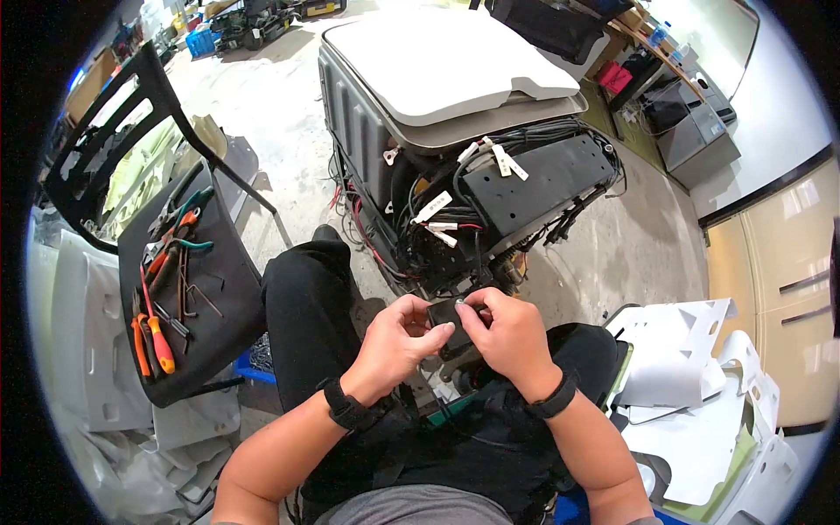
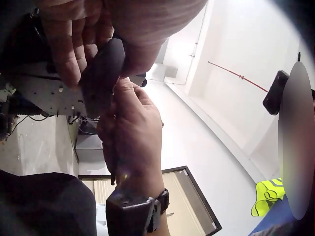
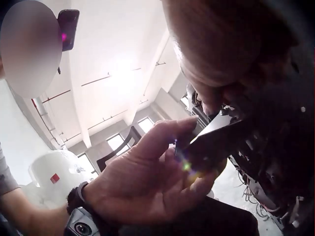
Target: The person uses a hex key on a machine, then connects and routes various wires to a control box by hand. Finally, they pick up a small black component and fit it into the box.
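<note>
A flat, dark rectangular piece (image 1: pixel 448 325) is between both hands, over the lap. My left hand (image 1: pixel 395 343) holds it along its left side, with curled fingers behind and the thumb in front. At its upper right edge, my right hand (image 1: pixel 510 337) pinches with thumb and finger. From the left wrist, the dark piece (image 2: pixel 102 78) appears as a smooth, rounded-corner plate in the left fingers, with the right hand (image 2: pixel 140 130) at its lower end. In the right wrist view, the left hand (image 3: pixel 152 172) cradles the piece; its far part is in shadow.
Ahead stands a bulky machine with a white top panel (image 1: pixel 464 61), a black bracket (image 1: pixel 538 188) and tagged cables. Pliers, hex keys and a screwdriver (image 1: pixel 160 343) lie on a black chair (image 1: pixel 210 306) at left. White panels (image 1: pixel 674 420) are stacked at right.
</note>
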Action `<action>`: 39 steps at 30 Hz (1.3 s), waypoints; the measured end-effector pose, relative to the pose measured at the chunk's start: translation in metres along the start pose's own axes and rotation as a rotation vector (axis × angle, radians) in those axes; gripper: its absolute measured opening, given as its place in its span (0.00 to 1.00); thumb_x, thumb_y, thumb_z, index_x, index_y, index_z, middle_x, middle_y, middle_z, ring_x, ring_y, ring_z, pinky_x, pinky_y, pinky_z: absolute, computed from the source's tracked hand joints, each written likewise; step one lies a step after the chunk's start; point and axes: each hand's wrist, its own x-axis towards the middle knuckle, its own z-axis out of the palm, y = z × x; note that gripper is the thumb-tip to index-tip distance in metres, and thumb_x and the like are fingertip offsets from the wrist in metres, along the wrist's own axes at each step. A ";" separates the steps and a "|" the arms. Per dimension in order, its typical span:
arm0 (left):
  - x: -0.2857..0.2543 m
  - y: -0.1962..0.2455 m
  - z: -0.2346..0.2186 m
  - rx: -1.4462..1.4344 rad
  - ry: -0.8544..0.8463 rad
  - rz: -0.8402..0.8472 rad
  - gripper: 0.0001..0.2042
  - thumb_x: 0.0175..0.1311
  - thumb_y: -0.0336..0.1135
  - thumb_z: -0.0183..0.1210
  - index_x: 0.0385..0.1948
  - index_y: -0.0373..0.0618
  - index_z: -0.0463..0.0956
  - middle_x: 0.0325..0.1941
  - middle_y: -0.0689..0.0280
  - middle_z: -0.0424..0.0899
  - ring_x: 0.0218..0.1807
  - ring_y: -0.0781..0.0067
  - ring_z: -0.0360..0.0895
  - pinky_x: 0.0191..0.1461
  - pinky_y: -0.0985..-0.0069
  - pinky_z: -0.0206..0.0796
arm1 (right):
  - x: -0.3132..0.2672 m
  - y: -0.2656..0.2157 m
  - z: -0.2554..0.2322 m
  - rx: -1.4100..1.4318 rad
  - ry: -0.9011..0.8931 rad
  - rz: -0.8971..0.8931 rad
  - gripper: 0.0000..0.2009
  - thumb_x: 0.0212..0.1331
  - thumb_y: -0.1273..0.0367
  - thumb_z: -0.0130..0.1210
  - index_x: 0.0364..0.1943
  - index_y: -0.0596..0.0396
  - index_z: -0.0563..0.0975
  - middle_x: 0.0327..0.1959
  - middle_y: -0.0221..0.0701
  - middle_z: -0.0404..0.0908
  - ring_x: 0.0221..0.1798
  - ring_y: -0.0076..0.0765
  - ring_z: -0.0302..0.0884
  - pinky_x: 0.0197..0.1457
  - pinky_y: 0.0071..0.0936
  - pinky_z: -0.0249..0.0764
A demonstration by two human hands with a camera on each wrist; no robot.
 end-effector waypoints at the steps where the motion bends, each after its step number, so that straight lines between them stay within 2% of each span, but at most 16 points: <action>1: 0.000 -0.001 -0.001 -0.003 0.002 0.001 0.16 0.59 0.32 0.67 0.43 0.37 0.71 0.31 0.70 0.76 0.32 0.82 0.74 0.34 0.82 0.69 | 0.000 0.000 0.000 -0.052 0.028 -0.045 0.08 0.54 0.68 0.64 0.32 0.57 0.79 0.24 0.38 0.82 0.24 0.35 0.81 0.28 0.26 0.74; 5: 0.001 -0.003 -0.001 -0.012 -0.026 -0.001 0.14 0.59 0.31 0.66 0.40 0.38 0.71 0.30 0.70 0.76 0.31 0.83 0.74 0.34 0.82 0.69 | 0.001 0.002 -0.002 -0.044 0.020 -0.074 0.07 0.52 0.69 0.64 0.31 0.56 0.79 0.23 0.37 0.81 0.24 0.36 0.81 0.28 0.28 0.75; 10: 0.002 -0.003 0.000 0.006 -0.020 -0.002 0.13 0.59 0.32 0.67 0.39 0.38 0.72 0.30 0.71 0.76 0.30 0.84 0.74 0.33 0.83 0.69 | 0.001 0.004 -0.010 -0.176 0.017 -0.247 0.07 0.49 0.71 0.65 0.30 0.55 0.79 0.22 0.35 0.80 0.23 0.37 0.81 0.27 0.29 0.75; 11: 0.001 -0.003 0.001 0.019 -0.019 0.010 0.14 0.58 0.34 0.68 0.38 0.37 0.73 0.30 0.69 0.78 0.30 0.83 0.75 0.34 0.82 0.70 | 0.001 0.006 -0.011 -0.176 0.016 -0.248 0.07 0.49 0.71 0.65 0.30 0.55 0.79 0.22 0.35 0.80 0.23 0.37 0.81 0.27 0.29 0.75; 13: 0.001 -0.005 0.002 0.030 -0.019 0.021 0.16 0.56 0.37 0.70 0.37 0.36 0.74 0.30 0.68 0.79 0.30 0.82 0.76 0.34 0.82 0.70 | 0.002 0.010 -0.012 -0.252 0.035 -0.367 0.07 0.48 0.71 0.65 0.30 0.54 0.79 0.22 0.34 0.80 0.23 0.38 0.80 0.26 0.30 0.74; 15: 0.001 -0.009 0.002 0.153 0.001 0.067 0.18 0.55 0.39 0.71 0.38 0.35 0.75 0.31 0.67 0.80 0.33 0.82 0.75 0.37 0.81 0.71 | 0.001 0.012 -0.011 -0.269 0.043 -0.366 0.07 0.48 0.72 0.65 0.30 0.54 0.79 0.21 0.34 0.80 0.23 0.38 0.80 0.26 0.31 0.74; 23: 0.000 -0.005 0.005 0.089 0.001 -0.003 0.18 0.57 0.39 0.70 0.38 0.35 0.75 0.32 0.67 0.80 0.35 0.82 0.76 0.38 0.81 0.71 | 0.002 0.006 -0.017 -0.308 0.046 -0.365 0.06 0.47 0.72 0.65 0.30 0.53 0.79 0.20 0.33 0.79 0.22 0.39 0.79 0.25 0.31 0.73; 26: 0.000 -0.005 0.002 0.025 -0.001 -0.041 0.17 0.59 0.37 0.68 0.40 0.35 0.73 0.31 0.67 0.79 0.33 0.82 0.76 0.36 0.82 0.71 | 0.002 0.003 -0.023 -0.272 0.025 -0.367 0.06 0.48 0.73 0.65 0.31 0.54 0.80 0.20 0.33 0.79 0.21 0.35 0.79 0.25 0.27 0.73; 28: 0.001 -0.007 0.002 -0.013 0.004 -0.049 0.16 0.61 0.35 0.66 0.42 0.34 0.72 0.31 0.68 0.78 0.32 0.82 0.76 0.33 0.83 0.71 | -0.002 0.003 -0.023 -0.024 0.013 -0.192 0.06 0.50 0.73 0.65 0.33 0.57 0.81 0.20 0.31 0.79 0.21 0.26 0.78 0.25 0.21 0.72; 29: 0.001 -0.009 0.002 -0.057 0.027 -0.049 0.17 0.62 0.36 0.65 0.43 0.34 0.71 0.33 0.67 0.78 0.32 0.82 0.76 0.34 0.82 0.72 | -0.003 0.001 -0.025 -0.024 0.007 -0.198 0.06 0.50 0.73 0.65 0.33 0.57 0.81 0.20 0.31 0.79 0.21 0.26 0.78 0.25 0.21 0.72; 31: 0.003 -0.012 0.004 -0.133 0.060 -0.057 0.18 0.62 0.39 0.65 0.44 0.33 0.72 0.35 0.66 0.78 0.34 0.81 0.77 0.36 0.81 0.73 | -0.002 -0.003 -0.029 0.098 -0.072 -0.026 0.07 0.54 0.71 0.64 0.36 0.56 0.81 0.26 0.36 0.83 0.25 0.30 0.82 0.29 0.24 0.76; 32: 0.004 -0.013 0.004 -0.166 0.080 -0.065 0.20 0.62 0.40 0.65 0.45 0.33 0.72 0.35 0.65 0.79 0.35 0.80 0.77 0.37 0.80 0.74 | 0.000 -0.001 -0.030 0.114 -0.084 -0.007 0.06 0.55 0.71 0.63 0.35 0.57 0.82 0.25 0.35 0.83 0.25 0.27 0.81 0.30 0.23 0.76; 34: 0.007 -0.017 0.005 -0.129 0.075 -0.063 0.23 0.63 0.44 0.64 0.46 0.31 0.72 0.35 0.63 0.79 0.35 0.78 0.77 0.38 0.78 0.74 | 0.006 -0.009 -0.032 0.110 -0.106 0.029 0.06 0.55 0.71 0.63 0.35 0.58 0.81 0.25 0.34 0.83 0.25 0.26 0.81 0.30 0.23 0.76; 35: 0.009 -0.019 0.004 -0.047 0.059 -0.062 0.24 0.63 0.46 0.63 0.47 0.30 0.72 0.38 0.61 0.79 0.37 0.76 0.77 0.39 0.78 0.74 | 0.010 -0.014 -0.033 0.115 -0.136 0.006 0.06 0.55 0.72 0.63 0.35 0.58 0.81 0.25 0.34 0.83 0.25 0.26 0.81 0.30 0.23 0.76; 38: 0.013 -0.029 0.010 -0.191 0.057 -0.127 0.23 0.63 0.44 0.63 0.48 0.31 0.71 0.38 0.61 0.79 0.38 0.77 0.77 0.40 0.78 0.74 | 0.023 -0.043 -0.029 0.099 -0.232 -0.113 0.05 0.55 0.73 0.62 0.34 0.59 0.81 0.26 0.35 0.84 0.26 0.26 0.82 0.30 0.23 0.76; 39: 0.019 -0.043 0.011 -0.254 0.054 -0.074 0.23 0.62 0.43 0.65 0.46 0.30 0.72 0.36 0.59 0.81 0.33 0.75 0.79 0.35 0.76 0.74 | 0.027 -0.057 -0.022 0.098 -0.252 -0.186 0.05 0.54 0.74 0.62 0.34 0.59 0.81 0.26 0.35 0.84 0.25 0.29 0.82 0.29 0.24 0.76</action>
